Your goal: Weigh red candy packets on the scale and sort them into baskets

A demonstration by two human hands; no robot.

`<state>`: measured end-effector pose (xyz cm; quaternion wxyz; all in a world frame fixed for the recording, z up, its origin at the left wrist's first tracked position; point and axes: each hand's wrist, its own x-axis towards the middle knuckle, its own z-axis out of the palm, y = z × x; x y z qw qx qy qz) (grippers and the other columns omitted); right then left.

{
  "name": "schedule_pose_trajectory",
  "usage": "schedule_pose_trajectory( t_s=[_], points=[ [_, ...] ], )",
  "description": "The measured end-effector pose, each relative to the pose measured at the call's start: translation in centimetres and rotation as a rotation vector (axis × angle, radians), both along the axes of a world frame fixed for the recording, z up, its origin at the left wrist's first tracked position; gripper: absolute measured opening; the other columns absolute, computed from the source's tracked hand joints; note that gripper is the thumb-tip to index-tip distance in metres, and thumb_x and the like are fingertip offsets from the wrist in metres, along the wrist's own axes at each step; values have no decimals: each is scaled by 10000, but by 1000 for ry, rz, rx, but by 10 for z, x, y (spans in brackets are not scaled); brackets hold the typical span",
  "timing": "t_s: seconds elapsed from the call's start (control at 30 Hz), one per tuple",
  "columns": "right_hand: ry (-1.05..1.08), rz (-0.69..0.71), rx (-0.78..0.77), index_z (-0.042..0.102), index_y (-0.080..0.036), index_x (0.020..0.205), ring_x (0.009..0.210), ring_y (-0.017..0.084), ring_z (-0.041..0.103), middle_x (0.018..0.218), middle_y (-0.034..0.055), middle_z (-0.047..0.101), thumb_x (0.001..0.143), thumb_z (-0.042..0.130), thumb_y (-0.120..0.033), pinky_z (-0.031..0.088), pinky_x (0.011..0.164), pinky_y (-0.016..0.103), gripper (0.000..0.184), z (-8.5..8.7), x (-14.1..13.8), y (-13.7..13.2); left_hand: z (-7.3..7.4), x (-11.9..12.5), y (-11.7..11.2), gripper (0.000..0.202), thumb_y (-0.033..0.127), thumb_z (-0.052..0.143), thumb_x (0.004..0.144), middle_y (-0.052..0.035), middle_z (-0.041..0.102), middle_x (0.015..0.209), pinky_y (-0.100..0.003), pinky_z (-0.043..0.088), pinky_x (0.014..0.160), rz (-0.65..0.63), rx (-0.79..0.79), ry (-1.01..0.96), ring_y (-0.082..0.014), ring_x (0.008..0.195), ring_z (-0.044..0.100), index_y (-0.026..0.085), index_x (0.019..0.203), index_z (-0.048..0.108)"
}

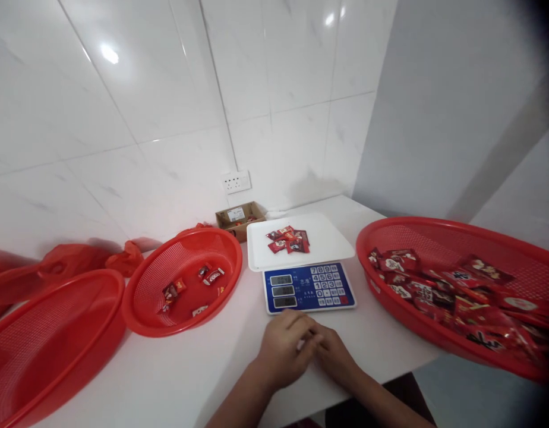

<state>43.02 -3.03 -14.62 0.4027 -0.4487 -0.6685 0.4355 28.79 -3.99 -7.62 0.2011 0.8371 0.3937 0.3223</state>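
Observation:
My left hand (284, 348) and my right hand (337, 355) meet just in front of the scale's keypad, their curled fingers touching each other. Both are closed, and I see no object in them; the palms are hidden. Right behind them is a weighing scale with a blue key panel (303, 291) and three small displays. On its white pan (332, 241) lies a small pile of red snack packets (290, 239).
To the right, a large red basket (417, 224) holds many red packets (439, 291). A round red basket (183, 324) at left has several small packets. Another red basket (43, 362) stands at far left. Behind are a cardboard box (242, 227), red plastic bags (73, 261) and a wall socket (236, 182).

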Motion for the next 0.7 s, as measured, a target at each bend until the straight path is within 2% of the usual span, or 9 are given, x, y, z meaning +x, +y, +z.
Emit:
schedule_pose_trajectory(
  t_s=[0.13,0.23,0.33,0.4,0.47,0.57,0.7],
  points=[
    [-131,11,-26,485,-206,660,630,146,493,641,-14,525,868,380,-438,384,606,259,328,8,-2,-5,24,-51,11,297,309,485,846,-110,571,1162,-398,414,934,301,251,168,-231,1101,501,206,1118,541],
    [-133,22,-57,487,-204,674,627,139,493,638,-21,513,869,379,-419,379,597,247,309,12,-2,-7,43,-110,22,344,342,478,846,-113,533,1219,-454,362,992,547,392,335,-258,1181,441,202,1158,514],
    [-144,35,-70,486,-204,683,631,135,494,640,-24,509,868,381,-408,377,602,242,294,12,-1,-6,58,-175,31,430,417,437,840,-153,526,1213,-481,334,1009,793,411,455,-298,1234,387,149,1173,492],
    [-149,38,-70,483,-204,683,634,133,490,641,-25,504,868,383,-406,373,603,238,291,10,-2,-5,62,-214,32,580,475,459,799,-194,441,1312,-551,306,998,969,297,596,-365,1285,301,127,1260,407],
    [-148,40,-71,482,-204,685,633,132,485,642,-27,499,869,384,-407,370,605,236,291,9,-2,-5,61,-244,28,679,512,463,773,-192,358,1389,-613,311,953,1103,89,690,-407,1302,258,165,1333,301],
    [-141,47,-70,481,-204,682,637,131,481,649,-26,500,869,387,-404,369,609,234,289,9,-1,-6,52,-276,15,770,547,553,678,-143,362,1408,-624,347,910,1199,-172,740,-413,1295,285,263,1334,269],
    [-125,54,-64,478,-203,679,651,134,489,667,-20,511,867,391,-393,373,614,232,281,9,1,-8,36,-316,-10,861,503,632,574,-125,391,1398,-615,377,886,1284,-287,849,-406,1294,301,317,1331,266]
  ],
)
